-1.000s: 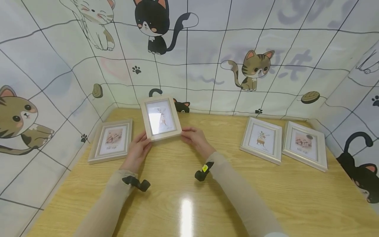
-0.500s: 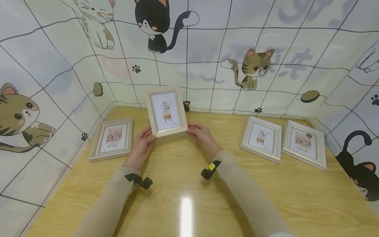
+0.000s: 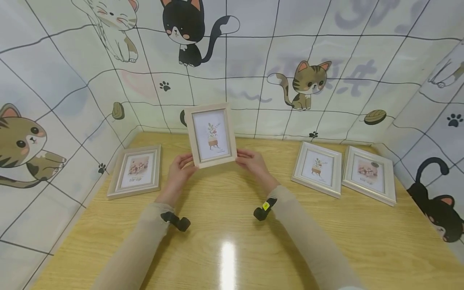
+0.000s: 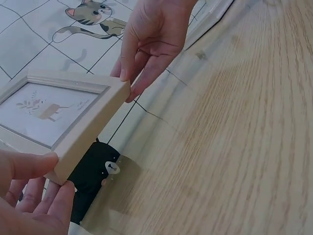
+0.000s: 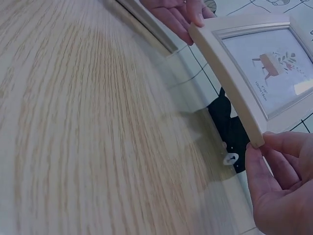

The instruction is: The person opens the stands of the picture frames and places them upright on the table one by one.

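Note:
A pale wooden picture frame (image 3: pixel 212 135) with a potted-plant print is held up over the back of the table, tilted slightly and facing the head camera. My left hand (image 3: pixel 179 176) pinches its lower left corner; in the left wrist view the thumb lies on the front and the fingers (image 4: pixel 61 205) are behind and under the edge. At the lower right corner my right hand (image 3: pixel 255 166) grips between thumb and fingers, seen close in the right wrist view, where the frame's edge (image 5: pixel 230 88) is raised off the wood.
On the wooden table (image 3: pixel 224 209), a frame with a pink flower print (image 3: pixel 135 171) lies at the left. Two more lie at the right, a plant-print frame (image 3: pixel 317 187) and another flower-print frame (image 3: pixel 369 193). A cat-patterned wall cloth (image 3: pixel 250 92) rises along the back and sides.
Both hands have moved the held picture frame up and to the right. Its glare is gone, so the plant print shows clearly. The frames on the table stay where they were.

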A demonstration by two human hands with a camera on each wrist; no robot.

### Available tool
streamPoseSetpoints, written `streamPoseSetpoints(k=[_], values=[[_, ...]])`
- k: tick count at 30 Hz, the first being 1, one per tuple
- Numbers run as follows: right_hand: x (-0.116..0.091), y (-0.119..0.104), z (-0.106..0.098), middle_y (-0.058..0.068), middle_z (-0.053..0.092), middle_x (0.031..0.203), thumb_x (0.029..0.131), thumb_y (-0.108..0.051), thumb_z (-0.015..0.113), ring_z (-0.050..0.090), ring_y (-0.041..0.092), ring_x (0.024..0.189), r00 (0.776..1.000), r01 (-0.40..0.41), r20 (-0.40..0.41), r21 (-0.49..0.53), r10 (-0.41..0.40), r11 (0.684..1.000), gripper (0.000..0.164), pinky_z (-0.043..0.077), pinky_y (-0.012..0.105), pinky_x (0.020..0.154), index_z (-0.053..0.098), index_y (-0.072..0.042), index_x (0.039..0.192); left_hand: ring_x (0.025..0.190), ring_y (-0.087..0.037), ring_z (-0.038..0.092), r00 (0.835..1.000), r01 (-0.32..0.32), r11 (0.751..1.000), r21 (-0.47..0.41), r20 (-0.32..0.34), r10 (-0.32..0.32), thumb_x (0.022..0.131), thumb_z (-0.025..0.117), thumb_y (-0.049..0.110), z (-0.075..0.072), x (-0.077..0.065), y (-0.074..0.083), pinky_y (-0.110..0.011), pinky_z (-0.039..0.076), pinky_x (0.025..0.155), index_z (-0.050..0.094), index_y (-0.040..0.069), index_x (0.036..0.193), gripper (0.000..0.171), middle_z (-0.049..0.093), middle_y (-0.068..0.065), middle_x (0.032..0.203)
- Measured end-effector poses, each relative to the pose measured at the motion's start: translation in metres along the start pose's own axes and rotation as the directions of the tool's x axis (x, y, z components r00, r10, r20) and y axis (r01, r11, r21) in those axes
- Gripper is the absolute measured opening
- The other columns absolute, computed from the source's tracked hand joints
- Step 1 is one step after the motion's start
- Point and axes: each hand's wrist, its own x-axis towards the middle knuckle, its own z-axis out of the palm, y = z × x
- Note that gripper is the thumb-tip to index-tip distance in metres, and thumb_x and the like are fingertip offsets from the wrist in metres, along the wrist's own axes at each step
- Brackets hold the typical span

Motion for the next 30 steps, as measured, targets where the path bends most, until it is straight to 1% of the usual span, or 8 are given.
streamPoseSetpoints(k=[2, 4, 10, 12, 18, 22, 27, 30], values=[[-0.002, -0.002, -0.004, 0.023, 0.057, 0.141, 0.094, 0.003, 0.063, 0.068, 0.011, 0.102, 1.0, 0.014, 0.002, -0.024, -0.014, 1.0, 0.045, 0.057, 0.023, 0.093, 0.055, 0.002, 0.138, 0.128, -0.029, 0.056, 1.0, -0.021, 0.999, 0.028, 0.008, 0.021, 0.091, 0.061, -0.009, 0.002, 0.001, 0.001, -0.012, 0.053, 0.088, 0.042, 0.001, 0.14, 0.053, 0.05, -0.019, 0.146], [-0.003, -0.003, -0.007, 0.023, 0.056, 0.141, 0.094, 0.003, 0.063, 0.068, 0.009, 0.101, 1.0, 0.026, 0.01, -0.035, -0.026, 0.999, 0.045, 0.057, 0.022, 0.093, 0.054, 0.002, 0.139, 0.126, -0.028, 0.057, 0.999, -0.033, 0.999, 0.032, 0.013, 0.033, 0.091, 0.061, -0.01, 0.004, 0.002, 0.002, -0.013, 0.054, 0.089, 0.043, 0.0, 0.139, 0.053, 0.05, -0.02, 0.144], [-0.006, -0.007, -0.018, 0.025, 0.054, 0.143, 0.095, 0.003, 0.061, 0.066, 0.006, 0.099, 0.998, 0.062, 0.019, -0.069, -0.061, 0.996, 0.047, 0.056, 0.02, 0.092, 0.051, 0.004, 0.141, 0.11, -0.015, 0.063, 0.997, -0.072, 0.995, 0.071, 0.037, 0.07, 0.088, 0.063, -0.014, 0.012, 0.006, 0.005, -0.014, 0.055, 0.086, 0.047, -0.002, 0.135, 0.051, 0.054, -0.022, 0.139], [-0.006, -0.007, -0.021, 0.026, 0.053, 0.143, 0.094, 0.004, 0.061, 0.066, 0.005, 0.098, 0.998, 0.068, 0.011, -0.075, -0.067, 0.995, 0.048, 0.057, 0.019, 0.091, 0.051, 0.004, 0.141, 0.108, -0.015, 0.063, 0.994, -0.101, 0.991, 0.092, 0.06, 0.096, 0.087, 0.063, -0.014, 0.015, 0.007, 0.007, -0.014, 0.055, 0.086, 0.047, -0.005, 0.134, 0.05, 0.055, -0.026, 0.139], [-0.006, -0.01, -0.033, 0.027, 0.054, 0.143, 0.094, 0.002, 0.062, 0.066, 0.002, 0.095, 0.997, 0.075, -0.008, -0.094, -0.076, 0.993, 0.049, 0.057, 0.018, 0.088, 0.051, 0.004, 0.141, 0.116, -0.03, 0.063, 0.982, -0.164, 0.978, 0.125, 0.112, 0.15, 0.086, 0.064, -0.016, 0.024, 0.011, 0.012, -0.015, 0.056, 0.085, 0.048, -0.008, 0.131, 0.049, 0.056, -0.03, 0.136], [-0.007, -0.011, -0.04, 0.026, 0.054, 0.143, 0.094, 0.003, 0.062, 0.066, 0.001, 0.093, 0.997, 0.069, -0.019, -0.1, -0.071, 0.993, 0.048, 0.057, 0.017, 0.087, 0.051, 0.004, 0.141, 0.122, -0.04, 0.06, 0.978, -0.177, 0.975, 0.133, 0.139, 0.158, 0.085, 0.064, -0.017, 0.032, 0.014, 0.013, -0.017, 0.057, 0.087, 0.046, -0.01, 0.131, 0.05, 0.056, -0.031, 0.136], [-0.004, -0.011, -0.051, 0.025, 0.052, 0.145, 0.095, 0.002, 0.061, 0.065, 0.002, 0.096, 0.998, 0.053, -0.022, -0.128, -0.056, 0.99, 0.051, 0.057, 0.016, 0.088, 0.048, 0.002, 0.144, 0.122, -0.043, 0.059, 0.97, -0.201, 0.966, 0.162, 0.171, 0.173, 0.084, 0.063, -0.018, 0.042, 0.017, 0.013, -0.022, 0.057, 0.09, 0.045, -0.011, 0.13, 0.049, 0.056, -0.032, 0.133], [-0.003, -0.011, -0.059, 0.024, 0.054, 0.144, 0.095, 0.001, 0.063, 0.066, 0.003, 0.099, 0.997, 0.067, -0.032, -0.159, -0.073, 0.985, 0.05, 0.056, 0.015, 0.087, 0.049, 0.002, 0.143, 0.121, -0.044, 0.059, 0.962, -0.225, 0.959, 0.174, 0.196, 0.19, 0.084, 0.062, -0.018, 0.049, 0.018, 0.014, -0.024, 0.057, 0.091, 0.045, -0.011, 0.128, 0.048, 0.057, -0.033, 0.13]])
